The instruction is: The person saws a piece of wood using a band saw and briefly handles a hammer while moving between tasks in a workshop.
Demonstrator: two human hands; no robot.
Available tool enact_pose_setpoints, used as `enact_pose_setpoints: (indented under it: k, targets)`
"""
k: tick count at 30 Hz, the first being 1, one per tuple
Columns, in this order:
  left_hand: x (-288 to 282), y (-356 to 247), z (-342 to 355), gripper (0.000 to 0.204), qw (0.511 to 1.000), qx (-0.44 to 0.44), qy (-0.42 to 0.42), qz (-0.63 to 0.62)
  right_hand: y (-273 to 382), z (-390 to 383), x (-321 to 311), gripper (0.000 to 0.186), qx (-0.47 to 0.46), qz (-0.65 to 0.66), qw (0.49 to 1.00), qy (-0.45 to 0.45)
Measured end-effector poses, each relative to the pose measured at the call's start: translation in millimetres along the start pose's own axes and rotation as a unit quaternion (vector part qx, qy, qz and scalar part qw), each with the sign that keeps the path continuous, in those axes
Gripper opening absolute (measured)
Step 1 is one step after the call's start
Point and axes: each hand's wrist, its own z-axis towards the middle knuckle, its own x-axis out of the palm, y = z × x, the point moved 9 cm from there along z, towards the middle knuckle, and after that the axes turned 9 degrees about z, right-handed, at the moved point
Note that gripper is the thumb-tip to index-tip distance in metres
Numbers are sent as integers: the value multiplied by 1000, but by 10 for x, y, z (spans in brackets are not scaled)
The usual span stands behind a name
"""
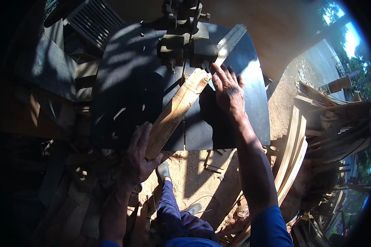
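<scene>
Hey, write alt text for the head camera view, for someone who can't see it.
A person's left hand touches the near end of a wooden piece slanting across a dark machine table; the right hand, open, is near the piece's far end. Long planks are piled at right.

- Can read no text, label or brand anywhere in view.
- Can make out no number.
- Can make out no sign, near or far.
</scene>
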Motion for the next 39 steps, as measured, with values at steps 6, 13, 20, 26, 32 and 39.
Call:
enact_pose_setpoints:
  k: [6,13,20,26,32,39]
  targets:
    - [-18,44,-9,87,1000,14,-10,-5,77,0,-37,56,-14,4,1000,3]
    - [-27,25,29,87,1000,6,-4,5,-3,-21,-21,63,-18,-12,1000,-2]
    - [-45,25,17,87,1000,9,-6,4,23,-13,-15,61,-23,-3,1000,-1]
    - [-31,25,27,88,1000,18,-7,5,-26,-9,19,59,-14,-18,1000,8]
    - [-50,37,21,89,1000,22,-17,2,-10,-8,22,58,-12,-18,1000,11]
    - [-90,22,50,89,1000,17,-23,14,-20,1,23,58,-14,-18,1000,15]
